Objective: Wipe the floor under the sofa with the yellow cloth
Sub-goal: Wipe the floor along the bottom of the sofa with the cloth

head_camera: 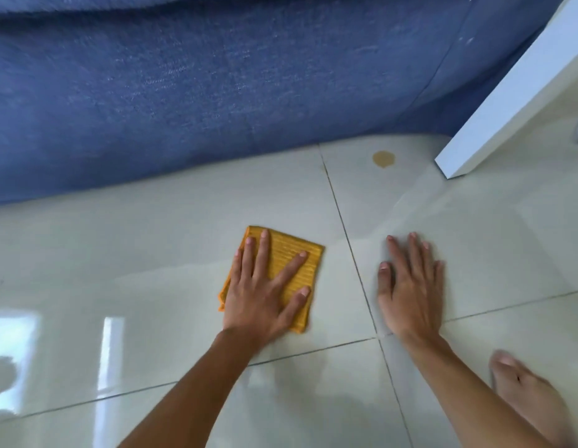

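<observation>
1. Head view: the left hand [265, 292] lies flat, fingers spread, pressing down on the yellow cloth [291, 263], which is folded into a rough square and rests on the floor [152, 253].
2. The cloth sits on pale glossy tiles, in front of the blue sofa [216, 92] and apart from its lower edge, just left of a dark grout line running toward the sofa.
3. The right hand [410, 286] is planted palm-down on the bare tile on the other side of that grout line, fingers splayed, holding nothing.
4. Both forearms reach in from the bottom of the picture.
5. A small round yellowish stain [383, 158] marks the floor close to the sofa's base, well beyond the right hand.
6. A white furniture leg [494, 114] stands at the right, its foot near the stain.
7. A bare foot [523, 386] rests on the floor at the lower right, beside the right forearm.
8. The floor shows bright window reflections at the lower left.
</observation>
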Action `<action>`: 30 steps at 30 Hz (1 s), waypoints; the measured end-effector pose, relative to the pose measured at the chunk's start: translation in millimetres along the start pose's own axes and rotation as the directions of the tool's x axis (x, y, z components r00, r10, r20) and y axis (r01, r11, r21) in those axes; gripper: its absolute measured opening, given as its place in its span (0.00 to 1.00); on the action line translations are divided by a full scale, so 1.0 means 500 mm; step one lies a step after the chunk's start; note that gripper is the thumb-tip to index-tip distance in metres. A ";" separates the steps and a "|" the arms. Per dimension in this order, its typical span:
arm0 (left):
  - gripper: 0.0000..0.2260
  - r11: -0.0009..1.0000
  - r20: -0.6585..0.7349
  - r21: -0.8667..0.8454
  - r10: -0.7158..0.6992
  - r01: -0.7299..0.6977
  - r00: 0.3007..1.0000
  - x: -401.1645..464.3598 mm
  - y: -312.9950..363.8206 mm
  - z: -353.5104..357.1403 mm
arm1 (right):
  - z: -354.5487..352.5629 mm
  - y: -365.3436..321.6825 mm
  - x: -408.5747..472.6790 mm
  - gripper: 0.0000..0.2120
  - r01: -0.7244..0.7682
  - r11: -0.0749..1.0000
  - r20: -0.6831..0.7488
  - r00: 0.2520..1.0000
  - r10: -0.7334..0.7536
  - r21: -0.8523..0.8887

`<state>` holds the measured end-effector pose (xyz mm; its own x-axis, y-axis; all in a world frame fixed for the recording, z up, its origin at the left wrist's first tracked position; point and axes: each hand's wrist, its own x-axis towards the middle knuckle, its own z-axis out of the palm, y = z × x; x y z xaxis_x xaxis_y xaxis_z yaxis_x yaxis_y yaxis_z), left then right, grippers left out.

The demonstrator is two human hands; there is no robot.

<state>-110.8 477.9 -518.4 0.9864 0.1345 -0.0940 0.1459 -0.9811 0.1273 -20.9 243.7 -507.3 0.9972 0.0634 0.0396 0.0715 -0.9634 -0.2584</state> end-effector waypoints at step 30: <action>0.29 0.997 0.007 0.027 -0.077 0.077 0.997 0.010 -0.091 -0.013 | -0.027 0.115 0.020 0.24 0.006 0.999 -0.106 0.994 -0.003 0.034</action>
<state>-112.1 524.1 -518.3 0.9717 0.2086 -0.1106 0.2191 -0.9712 0.0935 -7.1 185.2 -508.7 0.9891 0.0382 0.1425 0.0787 -0.9536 -0.2905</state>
